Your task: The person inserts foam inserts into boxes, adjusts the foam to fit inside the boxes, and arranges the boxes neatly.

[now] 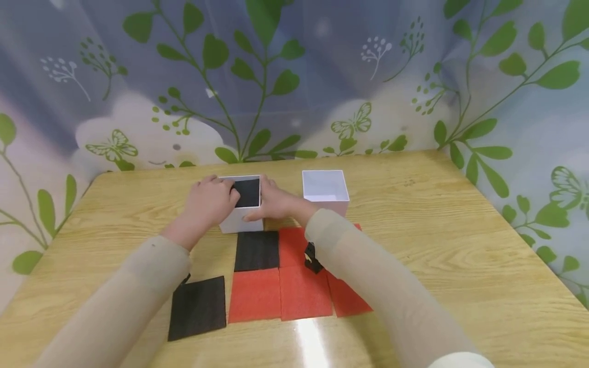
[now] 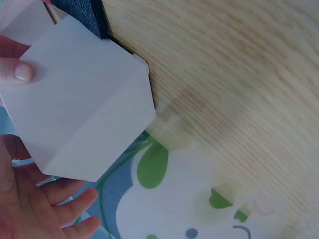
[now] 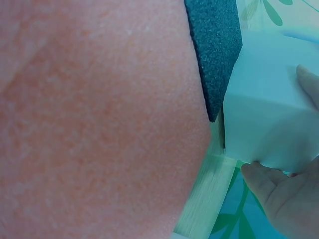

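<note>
In the head view a white open box [image 1: 240, 219] stands near the back of the table, a black felt square [image 1: 247, 192] inside its mouth. My right hand [image 1: 276, 202] grips the box at its right side, thumb on the front face. At the left rim, my left hand [image 1: 213, 198] reaches over, its thumb and nearest finger at the edge of the black square; I cannot tell if they pinch it. In the left wrist view the white box [image 2: 94, 99] is seen from close up, with loosely spread fingers [image 2: 65, 211] beside its lower edge.
A second white box [image 1: 325, 191] stands to the right. In front lie red felt squares [image 1: 255, 295], a black square [image 1: 256, 250] beside them and another black square [image 1: 199, 307] at the left. A small black item [image 1: 313, 258] sits by the right sleeve. Patterned curtain [image 1: 285, 117] hangs behind the table.
</note>
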Demonstrator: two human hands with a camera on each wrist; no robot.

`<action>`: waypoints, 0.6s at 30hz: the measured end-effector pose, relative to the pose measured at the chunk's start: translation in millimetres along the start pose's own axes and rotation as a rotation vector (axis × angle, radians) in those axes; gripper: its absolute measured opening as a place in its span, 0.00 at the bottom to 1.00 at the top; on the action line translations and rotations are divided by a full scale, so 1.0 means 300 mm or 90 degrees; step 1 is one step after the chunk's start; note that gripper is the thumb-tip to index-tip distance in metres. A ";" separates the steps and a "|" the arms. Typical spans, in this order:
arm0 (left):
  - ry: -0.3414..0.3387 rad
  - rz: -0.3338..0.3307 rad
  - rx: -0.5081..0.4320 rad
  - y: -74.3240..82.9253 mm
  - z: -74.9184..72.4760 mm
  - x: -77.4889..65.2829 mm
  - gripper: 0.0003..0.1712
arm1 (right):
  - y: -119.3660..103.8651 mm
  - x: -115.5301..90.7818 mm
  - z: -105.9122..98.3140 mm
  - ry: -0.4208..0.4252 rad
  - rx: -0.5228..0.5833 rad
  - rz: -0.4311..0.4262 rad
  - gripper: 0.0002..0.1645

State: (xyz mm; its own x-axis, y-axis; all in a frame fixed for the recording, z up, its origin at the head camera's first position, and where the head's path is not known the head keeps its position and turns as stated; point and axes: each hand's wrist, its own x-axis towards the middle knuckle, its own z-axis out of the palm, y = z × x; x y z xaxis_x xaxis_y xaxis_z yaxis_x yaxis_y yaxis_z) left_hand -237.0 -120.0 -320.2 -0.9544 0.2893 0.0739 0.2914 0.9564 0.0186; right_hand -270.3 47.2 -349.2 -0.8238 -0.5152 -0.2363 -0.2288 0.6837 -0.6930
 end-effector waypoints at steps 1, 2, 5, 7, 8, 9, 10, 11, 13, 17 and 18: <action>-0.001 -0.002 -0.003 -0.002 -0.002 0.002 0.24 | 0.001 0.000 0.001 0.001 0.002 -0.001 0.72; -0.003 -0.003 -0.007 -0.003 -0.004 0.004 0.24 | 0.001 0.000 0.001 0.002 0.004 0.000 0.72; -0.004 0.003 -0.018 -0.003 -0.009 0.011 0.24 | 0.002 0.000 -0.003 0.008 0.004 0.000 0.71; 0.002 0.030 -0.023 0.001 -0.008 0.015 0.23 | 0.003 0.002 -0.006 0.013 0.009 -0.008 0.67; 0.004 0.049 -0.022 0.004 -0.006 0.018 0.23 | 0.003 0.002 -0.007 0.014 0.006 -0.010 0.67; 0.005 0.066 -0.021 0.009 -0.004 0.021 0.23 | 0.004 0.002 -0.008 0.015 0.009 -0.016 0.64; 0.005 0.084 -0.019 0.014 -0.002 0.024 0.23 | 0.005 0.003 -0.008 0.015 0.012 -0.022 0.61; 0.003 0.098 -0.019 0.019 0.001 0.027 0.23 | 0.005 0.004 -0.008 0.015 0.013 -0.028 0.59; -0.002 0.115 -0.009 0.030 0.005 0.034 0.24 | 0.006 0.005 -0.007 0.014 0.012 -0.039 0.56; -0.011 0.093 -0.009 0.047 0.008 0.051 0.24 | 0.004 0.008 -0.002 0.020 0.005 -0.053 0.52; -0.013 0.086 -0.008 0.050 0.009 0.055 0.24 | 0.003 0.008 0.000 0.020 0.003 -0.053 0.52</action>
State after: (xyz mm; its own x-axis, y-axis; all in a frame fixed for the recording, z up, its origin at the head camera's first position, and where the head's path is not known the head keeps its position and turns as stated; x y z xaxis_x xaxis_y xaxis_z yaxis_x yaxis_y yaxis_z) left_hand -248.7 -100.9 -321.4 -0.9078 0.4158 0.0557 0.4175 0.9084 0.0227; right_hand -272.5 46.5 -350.3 -0.8182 -0.5534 -0.1558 -0.2953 0.6371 -0.7120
